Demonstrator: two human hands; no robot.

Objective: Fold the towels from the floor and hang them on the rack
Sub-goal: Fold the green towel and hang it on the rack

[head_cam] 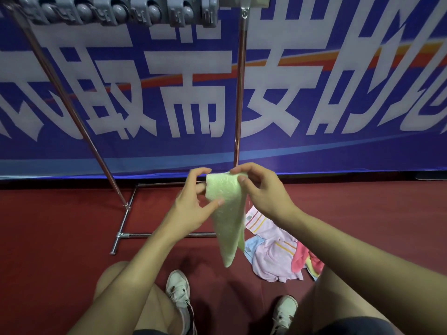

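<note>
Green towel (228,213) pinched at top edge by right hand (262,192), also by left hand (193,204); long axis hanging straight down. Rack (239,93) directly ahead, above; remaining towels (275,252) on floor.

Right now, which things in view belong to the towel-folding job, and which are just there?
Part of the job:
- green towel, held up by the left hand and right hand
- pile of towels on the floor, pink, blue and striped
- rack, metal poles and base

Just there:
- blue banner behind the rack
- red carpet
- the person's shoes
</note>
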